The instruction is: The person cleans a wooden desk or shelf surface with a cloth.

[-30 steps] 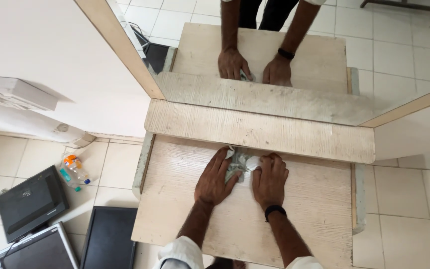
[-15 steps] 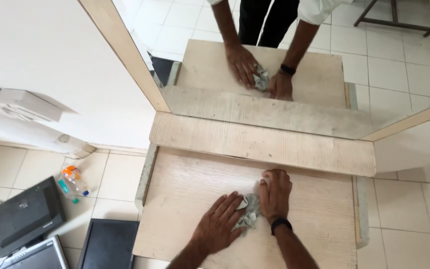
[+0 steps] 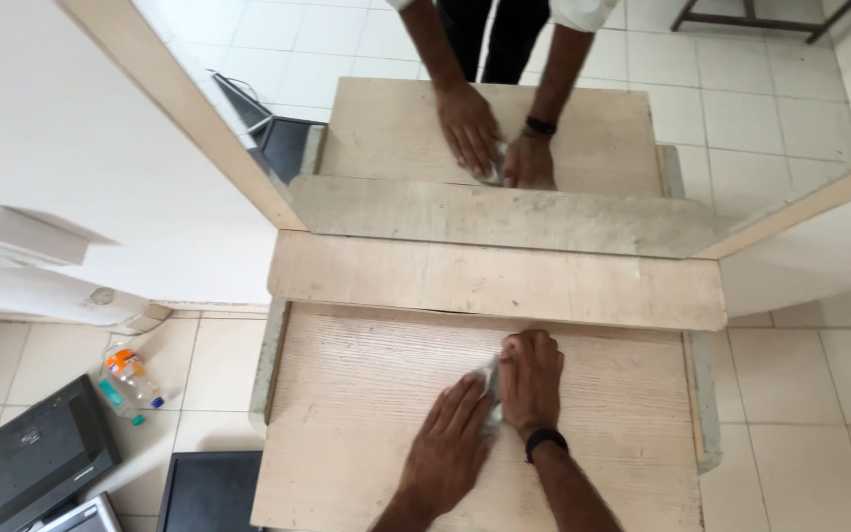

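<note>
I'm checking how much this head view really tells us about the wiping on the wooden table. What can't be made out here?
- Cloth: mostly covered by the left hand and right hand; its shape and size are unclear.
- Table: near edge cut off by the bottom of the frame.
- Mirror: the reflected person is cut off at the top.
- Bottle on the floor: too small to tell its contents.
- Dark monitors: cropped at the lower left.
</note>
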